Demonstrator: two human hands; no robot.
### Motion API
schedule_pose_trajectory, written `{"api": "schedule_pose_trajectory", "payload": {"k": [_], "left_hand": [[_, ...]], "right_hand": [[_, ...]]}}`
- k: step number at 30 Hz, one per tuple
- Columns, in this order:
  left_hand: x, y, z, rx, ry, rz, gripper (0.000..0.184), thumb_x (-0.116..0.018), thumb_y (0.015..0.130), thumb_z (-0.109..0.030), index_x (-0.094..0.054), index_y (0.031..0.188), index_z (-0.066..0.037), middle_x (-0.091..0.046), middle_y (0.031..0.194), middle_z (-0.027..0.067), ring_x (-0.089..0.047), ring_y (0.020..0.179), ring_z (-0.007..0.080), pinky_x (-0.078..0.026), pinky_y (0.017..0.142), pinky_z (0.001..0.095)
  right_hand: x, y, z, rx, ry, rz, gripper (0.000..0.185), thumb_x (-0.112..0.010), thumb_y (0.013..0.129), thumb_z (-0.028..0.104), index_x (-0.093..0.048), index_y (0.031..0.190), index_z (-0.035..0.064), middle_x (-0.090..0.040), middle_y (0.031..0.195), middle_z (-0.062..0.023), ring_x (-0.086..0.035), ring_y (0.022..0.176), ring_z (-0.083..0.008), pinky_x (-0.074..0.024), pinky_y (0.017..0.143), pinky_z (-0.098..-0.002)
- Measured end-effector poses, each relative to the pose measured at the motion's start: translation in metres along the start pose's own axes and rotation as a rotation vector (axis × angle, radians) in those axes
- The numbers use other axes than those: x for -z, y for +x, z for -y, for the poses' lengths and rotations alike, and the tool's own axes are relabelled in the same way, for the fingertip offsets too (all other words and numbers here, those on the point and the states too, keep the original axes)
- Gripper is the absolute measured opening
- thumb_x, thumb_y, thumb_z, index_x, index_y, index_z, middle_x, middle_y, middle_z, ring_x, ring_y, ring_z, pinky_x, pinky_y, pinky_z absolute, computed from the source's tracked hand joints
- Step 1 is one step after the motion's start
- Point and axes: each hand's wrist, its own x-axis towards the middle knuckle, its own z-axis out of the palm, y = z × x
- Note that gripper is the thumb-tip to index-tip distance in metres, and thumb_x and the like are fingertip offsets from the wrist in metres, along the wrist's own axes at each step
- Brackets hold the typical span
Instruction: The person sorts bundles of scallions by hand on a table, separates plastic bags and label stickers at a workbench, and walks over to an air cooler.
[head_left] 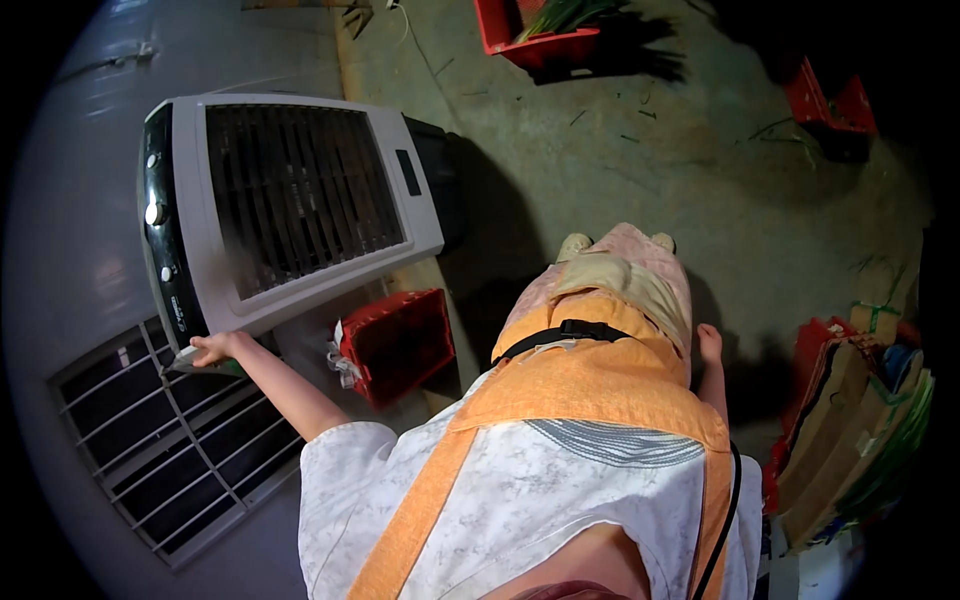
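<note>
A grey-and-white air cooler point(305, 280) with a dark louvred front stands at the left. Along its top runs a black control panel point(165, 235) with several pale knobs. My left hand point(215, 348) reaches out to the near corner of that panel, its fingers closed over the edge; part of the grip is hidden. My right hand point(709, 343) hangs beside the orange apron point(590, 390), fingers curled in, with nothing visible in it.
A red crate point(400, 345) sits beside the cooler. More crates are on the concrete floor: a red crate with green stalks point(545, 45) and another red crate point(830, 100). Cardboard boxes point(835, 430) and greens stand at right. A barred window point(185, 430) is at lower left.
</note>
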Motion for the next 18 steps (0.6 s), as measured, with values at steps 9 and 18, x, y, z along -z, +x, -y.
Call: {"api": "schedule_pose_trajectory", "payload": {"k": [9, 18], "left_hand": [[0.008, -0.021, -0.022, 0.108, -0.075, 0.136, 0.074, -0.052, 0.088, -0.037, -0.009, 0.141, -0.008, -0.020, 0.144, 0.0180, -0.032, 0.127, 0.0327, -0.033, 0.100, 0.0411], [0.050, -0.288, 0.081, -0.571, 0.711, 0.754, 0.064, -0.056, 0.081, -0.031, -0.029, 0.131, -0.002, -0.032, 0.131, 0.0238, -0.034, 0.121, 0.0391, -0.031, 0.099, 0.0468]], "right_hand": [[0.013, 0.034, -0.053, -0.035, 0.096, -0.040, 0.015, -0.060, 0.083, 0.013, -0.062, 0.095, 0.0049, -0.058, 0.073, -0.0012, -0.052, 0.064, -0.0098, -0.0431, 0.059, -0.0232], [0.059, 0.045, 0.042, -0.096, 0.394, -0.072, 0.019, -0.057, 0.086, 0.015, -0.059, 0.103, 0.0060, -0.060, 0.078, -0.0009, -0.051, 0.060, -0.0059, -0.0411, 0.054, -0.0174]]}}
